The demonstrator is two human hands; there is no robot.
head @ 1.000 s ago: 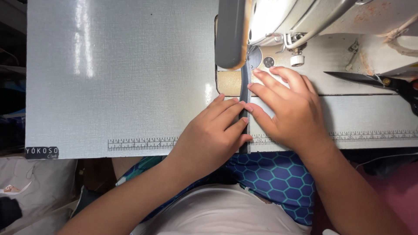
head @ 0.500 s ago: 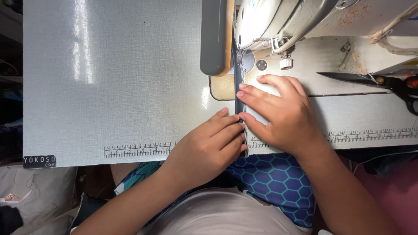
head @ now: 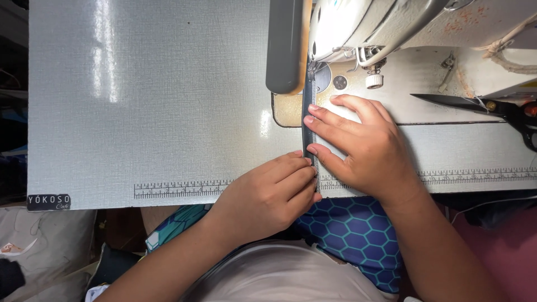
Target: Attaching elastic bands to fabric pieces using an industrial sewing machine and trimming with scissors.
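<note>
At the sewing machine point(head: 386, 28), both hands point(head: 363, 148) nearer the needle than before.

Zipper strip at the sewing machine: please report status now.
Left hand pinches zipper strip near table edge. Right hand presses it flat beside the needle. Scissors lie apart, right.

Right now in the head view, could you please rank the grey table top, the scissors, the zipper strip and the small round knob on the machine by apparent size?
1. grey table top
2. scissors, partly cut off by the frame edge
3. zipper strip, partly hidden under the hands
4. small round knob
</note>
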